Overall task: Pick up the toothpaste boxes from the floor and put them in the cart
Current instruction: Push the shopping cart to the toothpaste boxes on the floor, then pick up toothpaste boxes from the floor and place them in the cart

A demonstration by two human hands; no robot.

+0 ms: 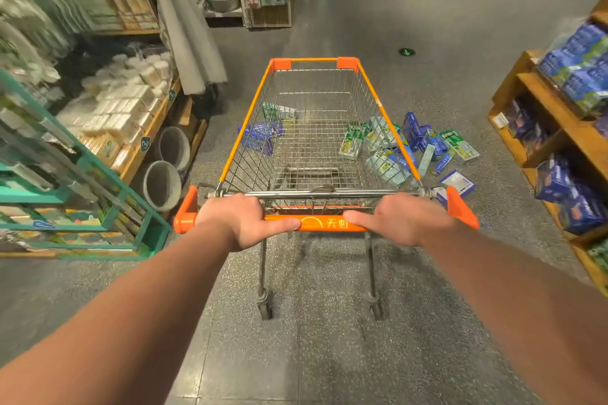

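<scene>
Head view, left hand (243,220) and right hand (403,219) fingers wrapped around cart handle (320,223), toothpaste boxes (424,141) on floor

Left hand (243,219) bare; right hand (406,219) bare; forearms unsleeved

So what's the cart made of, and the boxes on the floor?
The cart basket looks like bare metal wire: a thin silvery grid you can see through. Its handle and corner caps look like smooth orange plastic. The toothpaste boxes seem to be printed cardboard, flat-sided with sharp edges; some have a slight sheen, so maybe a glossy coating.
</scene>
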